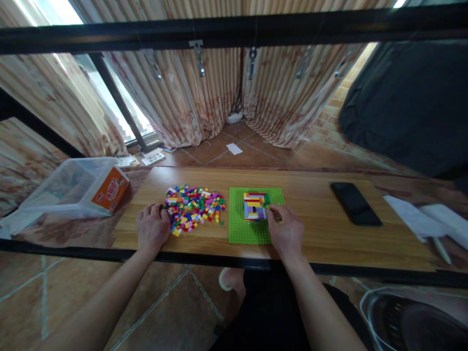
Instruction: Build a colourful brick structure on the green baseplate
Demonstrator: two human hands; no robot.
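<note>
A square green baseplate lies on the wooden table with a small multicoloured toy brick structure on it. The structure has red, yellow, white and lilac layers. My right hand is at its right side, thumb and forefinger pinched at a toy brick on the edge; the fingertips partly hide it. Left of the plate spreads a loose pile of small toy bricks in many colours. Against the pile's left edge rests my left hand, palm down, fingers loosely bent, with no held brick visible.
A black phone lies to the right on the table, with white papers beyond it. A clear plastic bin with an orange label stands at the left. A black bar crosses above the table.
</note>
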